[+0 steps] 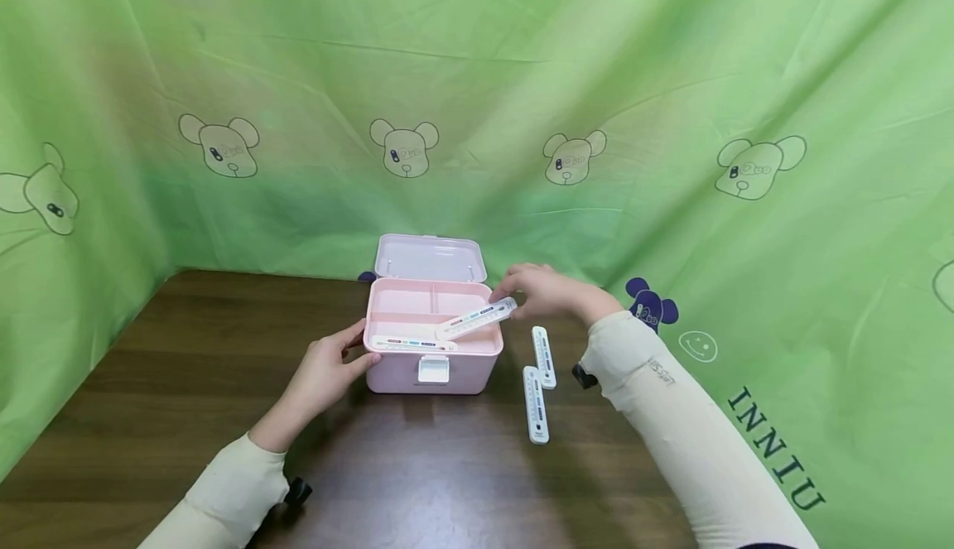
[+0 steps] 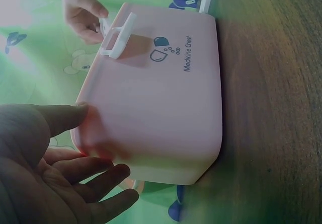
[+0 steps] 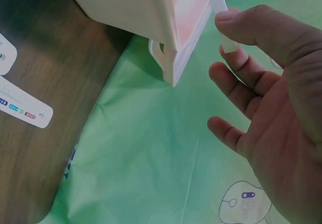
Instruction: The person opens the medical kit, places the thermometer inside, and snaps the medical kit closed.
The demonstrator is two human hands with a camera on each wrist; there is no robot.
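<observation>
We have a green fabric curtain (image 1: 477,52) with printed bear heads, behind a dark brown wood-grain table (image 1: 417,483). On the table: pink plastic box (image 1: 473,377), its translucent lid (image 1: 431,259) standing open. Only the left wrist view lets us read its "Medicine Chest" print (image 2: 187,54); only the head view shows the inside. Inside: two rear compartments, one long front one, a white printed plastic strip (image 1: 413,344) lying along the front wall. Left hand (image 1: 328,371): fingers loosely spread, touching the box's left front corner. Right hand (image 1: 555,296): right wrist view shows thumb and index pinching a second white strip (image 1: 477,319), other fingers spread; strip slants over the front compartment, can't tell if it touches. Two more white strips (image 1: 536,404) lie right of the box, touching or nearly so.
</observation>
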